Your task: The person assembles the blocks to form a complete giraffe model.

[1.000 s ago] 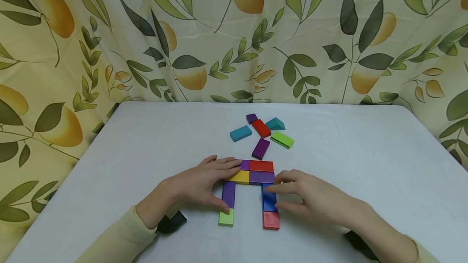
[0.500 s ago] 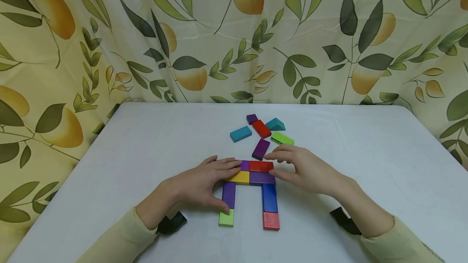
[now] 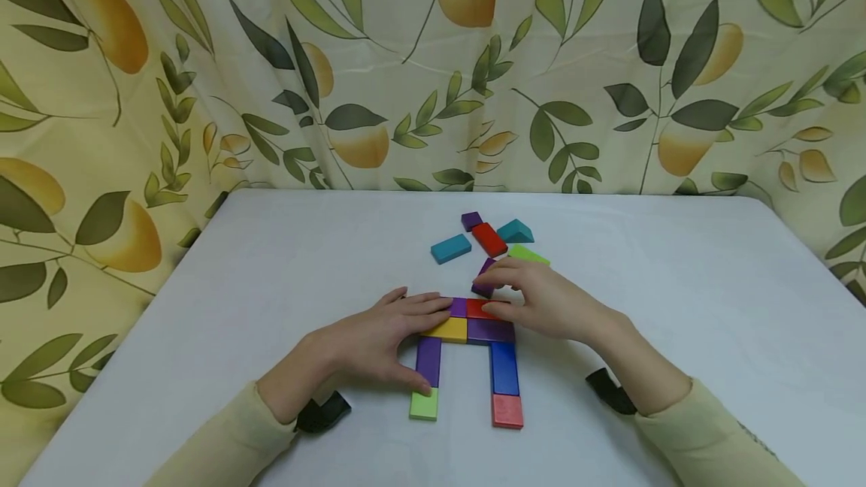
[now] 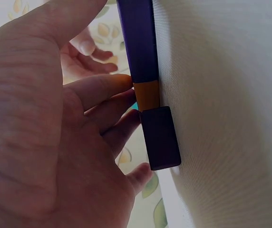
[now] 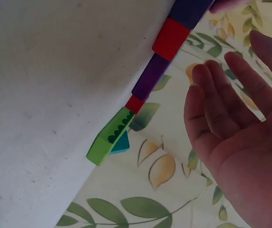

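On the white table, flat coloured blocks form a shape with two legs. Its top row has a purple block (image 3: 458,308) and a red block (image 3: 475,308), above a yellow block (image 3: 455,330) and another purple one. A purple and a green block (image 3: 423,405) make the left leg; a blue block (image 3: 504,368) and a light red one make the right. My left hand (image 3: 379,340) rests its outstretched fingers on the shape's left side, thumb by the green block. Over a loose purple block (image 3: 482,288) hovers my right hand (image 3: 544,297), fingers loosely bent, holding nothing.
Behind the shape lie loose blocks: a teal one (image 3: 451,249), a red one (image 3: 489,240), a small purple one (image 3: 471,221), a teal triangular one (image 3: 516,231) and a green one (image 3: 529,253). A leaf-and-fruit patterned curtain (image 3: 433,74) hangs behind the table.
My right hand has left the blue block of the right leg and moved up and left, over the loose purple block. My left hand has stayed in place on the shape.
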A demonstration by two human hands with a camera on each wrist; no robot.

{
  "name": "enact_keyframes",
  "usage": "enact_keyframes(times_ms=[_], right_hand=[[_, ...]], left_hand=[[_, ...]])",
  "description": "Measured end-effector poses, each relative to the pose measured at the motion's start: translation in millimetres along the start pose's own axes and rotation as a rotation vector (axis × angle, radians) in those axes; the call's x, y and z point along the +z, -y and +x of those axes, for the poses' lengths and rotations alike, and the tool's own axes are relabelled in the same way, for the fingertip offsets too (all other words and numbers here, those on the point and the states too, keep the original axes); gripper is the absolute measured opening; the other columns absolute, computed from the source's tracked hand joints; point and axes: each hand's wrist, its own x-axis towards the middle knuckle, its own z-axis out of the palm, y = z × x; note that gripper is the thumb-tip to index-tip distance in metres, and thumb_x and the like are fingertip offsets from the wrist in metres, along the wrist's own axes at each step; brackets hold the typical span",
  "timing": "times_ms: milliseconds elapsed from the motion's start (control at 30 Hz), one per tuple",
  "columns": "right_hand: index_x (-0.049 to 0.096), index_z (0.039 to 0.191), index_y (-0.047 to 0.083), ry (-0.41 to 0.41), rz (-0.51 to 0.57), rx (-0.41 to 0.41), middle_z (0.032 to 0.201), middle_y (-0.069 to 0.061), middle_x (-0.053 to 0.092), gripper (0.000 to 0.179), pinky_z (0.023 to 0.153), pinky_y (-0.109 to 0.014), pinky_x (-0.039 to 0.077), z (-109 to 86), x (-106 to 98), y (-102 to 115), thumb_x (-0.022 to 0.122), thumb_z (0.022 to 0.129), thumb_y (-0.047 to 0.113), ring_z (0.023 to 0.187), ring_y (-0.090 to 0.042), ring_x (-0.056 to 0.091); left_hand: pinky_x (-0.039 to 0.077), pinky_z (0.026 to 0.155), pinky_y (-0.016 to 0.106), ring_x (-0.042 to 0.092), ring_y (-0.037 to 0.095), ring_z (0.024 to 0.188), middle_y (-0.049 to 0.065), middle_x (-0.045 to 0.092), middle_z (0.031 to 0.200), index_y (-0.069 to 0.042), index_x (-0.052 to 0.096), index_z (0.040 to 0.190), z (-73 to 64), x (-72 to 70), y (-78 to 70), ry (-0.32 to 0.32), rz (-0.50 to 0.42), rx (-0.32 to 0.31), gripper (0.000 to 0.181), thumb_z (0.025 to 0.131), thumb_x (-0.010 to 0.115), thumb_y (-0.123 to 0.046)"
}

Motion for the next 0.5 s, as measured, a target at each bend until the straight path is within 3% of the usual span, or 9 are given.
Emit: enact_keyframes(times_ms=[500], right_hand=[[0.067,0.130,0.006,-0.007,-0.067,0.034,0.133,-0.016,0.057,0.037,0.097,-0.050,0.052,9.2,-5.2,-17.7,0.071,0.095,0.015,0.125,-0.037,0.052]], left_hand=[[0.004,0.122,0.044,0.010,0.014,0.153,-0.009,0.019,0.166,-0.018,0.031,0.160,2.8,0.6,0.9,0.001,-0.023,0.017,0.100,0.082,0.076,-0.060]])
